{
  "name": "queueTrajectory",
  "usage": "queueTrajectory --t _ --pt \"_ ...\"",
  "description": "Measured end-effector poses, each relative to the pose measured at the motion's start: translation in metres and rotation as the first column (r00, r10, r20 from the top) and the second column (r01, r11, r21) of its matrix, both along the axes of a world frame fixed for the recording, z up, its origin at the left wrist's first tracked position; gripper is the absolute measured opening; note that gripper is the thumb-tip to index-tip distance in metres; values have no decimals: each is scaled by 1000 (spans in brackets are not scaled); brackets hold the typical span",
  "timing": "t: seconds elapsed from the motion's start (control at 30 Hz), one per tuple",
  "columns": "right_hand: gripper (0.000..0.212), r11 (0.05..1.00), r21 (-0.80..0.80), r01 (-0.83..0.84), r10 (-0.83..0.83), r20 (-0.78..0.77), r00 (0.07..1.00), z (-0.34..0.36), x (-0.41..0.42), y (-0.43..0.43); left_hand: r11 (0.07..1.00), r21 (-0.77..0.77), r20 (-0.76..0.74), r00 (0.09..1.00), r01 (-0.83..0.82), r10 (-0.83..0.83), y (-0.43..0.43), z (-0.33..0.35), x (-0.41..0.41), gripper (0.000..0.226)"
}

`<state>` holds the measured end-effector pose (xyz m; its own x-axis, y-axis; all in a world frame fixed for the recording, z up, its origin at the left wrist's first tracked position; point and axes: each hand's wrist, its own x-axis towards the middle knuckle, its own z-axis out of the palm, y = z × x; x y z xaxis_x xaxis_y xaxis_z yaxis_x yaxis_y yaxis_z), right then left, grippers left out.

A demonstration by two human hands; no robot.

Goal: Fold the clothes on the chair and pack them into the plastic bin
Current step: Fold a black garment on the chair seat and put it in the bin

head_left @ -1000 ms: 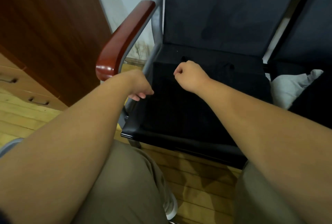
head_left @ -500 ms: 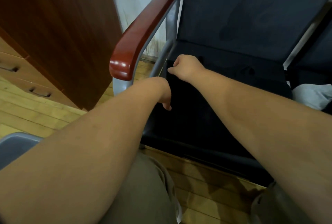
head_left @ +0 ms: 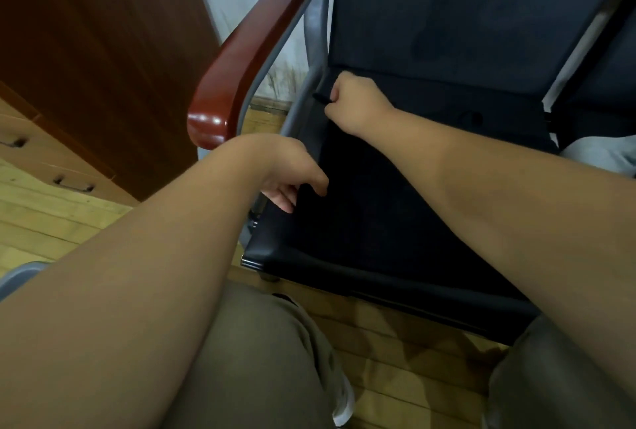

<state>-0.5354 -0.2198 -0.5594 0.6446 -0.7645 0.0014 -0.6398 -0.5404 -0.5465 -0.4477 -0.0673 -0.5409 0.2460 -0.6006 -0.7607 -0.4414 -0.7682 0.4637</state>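
Note:
A black garment (head_left: 378, 194) lies spread flat on the seat of a dark chair (head_left: 344, 277); it is hard to tell apart from the black seat. My right hand (head_left: 358, 101) grips the garment's far left corner near the seat's back, and a black edge sticks out of the fist. My left hand (head_left: 292, 177) pinches the garment's left edge nearer the front, thumb on top and fingers underneath. A grey bin rim (head_left: 20, 277) shows at the lower left edge.
The chair has a red-brown wooden armrest (head_left: 247, 57) on a grey metal frame to the left. A wooden cabinet with drawers (head_left: 69, 84) stands further left. A light grey cloth (head_left: 605, 153) lies on the neighbouring seat at right. My knees are below, over a wooden floor.
Both hands have moved left along the garment to its left edge. The right hand went toward the seat's back corner and closed on the cloth; the left hand took the edge.

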Motion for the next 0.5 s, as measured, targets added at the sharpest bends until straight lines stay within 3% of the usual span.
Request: queueTrajectory --t 0.1,0.23,0.4,0.5 --pt "19 1000 18 1 -4 186 982 5 -29 -6 999 -39 -128 991 -37 32 1 14 -16 34" --pt "24 999 6 39 -39 224 974 17 -63 -17 996 -86 -252 966 39 -59 0 31 -44 41" --pt "47 990 68 120 -132 207 969 31 -96 -36 983 -156 -227 965 99 -134 -16 38 -83 44" --pt "46 981 103 167 -184 177 967 34 -113 -46 977 -158 -195 966 142 -172 -29 37 -106 48"
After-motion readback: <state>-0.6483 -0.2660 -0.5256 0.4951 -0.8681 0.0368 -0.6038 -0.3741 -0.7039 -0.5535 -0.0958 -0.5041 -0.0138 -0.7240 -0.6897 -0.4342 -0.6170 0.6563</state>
